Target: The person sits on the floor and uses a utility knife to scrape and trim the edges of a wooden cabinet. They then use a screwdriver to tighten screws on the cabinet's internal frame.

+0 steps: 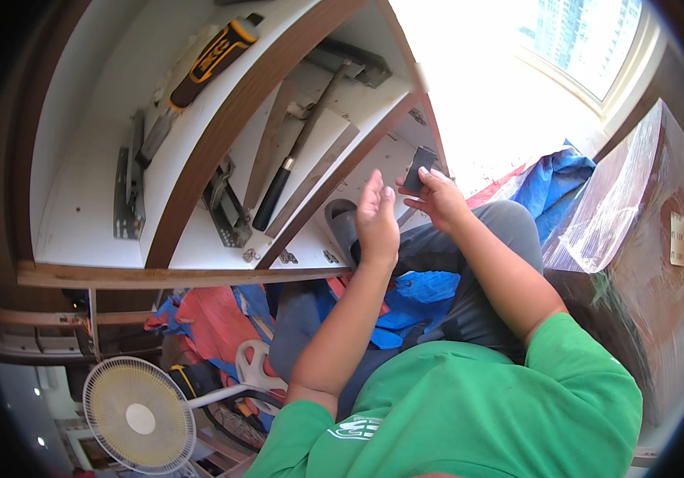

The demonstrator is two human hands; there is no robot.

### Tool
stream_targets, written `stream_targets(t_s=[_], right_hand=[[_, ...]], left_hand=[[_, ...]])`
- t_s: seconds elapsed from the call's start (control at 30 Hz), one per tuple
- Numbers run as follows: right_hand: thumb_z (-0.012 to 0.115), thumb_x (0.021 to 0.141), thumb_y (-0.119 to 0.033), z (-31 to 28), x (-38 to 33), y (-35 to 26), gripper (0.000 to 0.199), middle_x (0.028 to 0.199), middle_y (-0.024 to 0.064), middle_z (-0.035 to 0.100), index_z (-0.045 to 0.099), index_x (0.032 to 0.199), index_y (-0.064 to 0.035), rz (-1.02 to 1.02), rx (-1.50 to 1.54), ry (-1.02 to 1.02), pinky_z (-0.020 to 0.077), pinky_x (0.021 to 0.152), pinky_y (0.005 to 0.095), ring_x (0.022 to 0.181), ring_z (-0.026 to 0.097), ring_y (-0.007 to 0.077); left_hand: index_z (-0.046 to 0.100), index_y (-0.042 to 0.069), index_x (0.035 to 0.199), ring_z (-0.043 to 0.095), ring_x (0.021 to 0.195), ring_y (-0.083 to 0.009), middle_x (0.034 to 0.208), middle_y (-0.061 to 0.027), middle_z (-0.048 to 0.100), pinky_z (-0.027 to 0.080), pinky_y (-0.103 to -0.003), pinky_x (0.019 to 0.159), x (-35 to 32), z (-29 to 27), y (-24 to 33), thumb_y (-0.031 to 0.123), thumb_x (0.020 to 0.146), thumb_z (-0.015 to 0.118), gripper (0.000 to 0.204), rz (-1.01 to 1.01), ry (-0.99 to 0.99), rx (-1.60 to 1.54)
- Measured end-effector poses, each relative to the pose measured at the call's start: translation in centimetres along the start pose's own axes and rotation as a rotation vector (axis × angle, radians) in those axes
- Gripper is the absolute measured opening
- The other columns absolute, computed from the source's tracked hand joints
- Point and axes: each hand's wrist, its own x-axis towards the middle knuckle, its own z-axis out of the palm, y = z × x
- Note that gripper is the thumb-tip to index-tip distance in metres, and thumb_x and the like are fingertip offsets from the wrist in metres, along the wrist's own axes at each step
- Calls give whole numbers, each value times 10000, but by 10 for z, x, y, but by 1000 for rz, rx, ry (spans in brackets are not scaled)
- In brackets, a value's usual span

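My right hand (444, 203) is closed, thumb against fingers, on a small dark flat rectangular piece (419, 168), held upright above my bent knee. Just to its left, my left hand (378, 227) is raised with its fingers stretched out and nothing in it. A narrow gap separates the two hands. Behind them is the white inner face of an open wooden cabinet (286, 275) lying beside me, with small metal fittings (331, 256) along its edge.
In the cabinet's compartments lie a black-and-yellow-handled tool (214, 64), a long-shafted tool with a black grip (275, 195) and metal drawer slides (129, 187). A white fan (139, 416) stands lower left. Red and blue sheeting (214, 323) lies beneath; a plastic-wrapped brown panel (653, 231) stands right.
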Motion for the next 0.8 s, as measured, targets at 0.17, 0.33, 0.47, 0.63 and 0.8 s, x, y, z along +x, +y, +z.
stream_targets(t_s=[0.17, 0.33, 0.47, 0.63, 0.8], right_hand=[[588, 984, -292, -20, 15, 11, 269, 942, 56, 737, 682, 1068, -54, 121, -497, 202, 495, 698, 324, 867, 689, 135], [625, 923, -336, -33, 24, 28, 342, 885, 196, 701, 717, 980, -11, -8, -987, 78, 518, 823, 408, 873, 687, 317], [614, 911, -366, -43, 28, 29, 360, 944, 233, 694, 718, 990, -31, 28, -1149, 33, 510, 852, 466, 939, 667, 406], [617, 908, -361, -49, 33, 31, 353, 935, 230, 695, 719, 978, -31, 58, -1207, 11, 513, 842, 468, 928, 669, 402], [623, 904, -354, -51, 34, 32, 345, 926, 231, 694, 719, 960, -27, 27, -1198, -9, 512, 832, 471, 916, 669, 404]], left_hand=[[165, -38, 1538, 167, 1521, -293, 1627, -203, 183, 158, -454, 1243, 37, 29, 110, 94, 980, 505, 667, 192, -268, -575], [-23, -69, 1542, 4, 1543, -274, 1658, -186, 10, 68, -468, 1262, 54, 54, 176, 111, 970, 521, 810, 202, -317, -807], [-42, -59, 1545, -22, 1544, -268, 1659, -182, -28, 46, -465, 1261, 60, 81, 174, 96, 966, 517, 819, 178, -394, -824], [-41, -41, 1554, -37, 1545, -238, 1668, -145, -40, 24, -458, 1259, 77, 111, 177, 75, 953, 510, 824, 83, -475, -892], [-34, -40, 1555, -2, 1546, -233, 1669, -136, -23, 54, -468, 1260, 79, 113, 179, 69, 955, 485, 801, 26, -432, -946]])
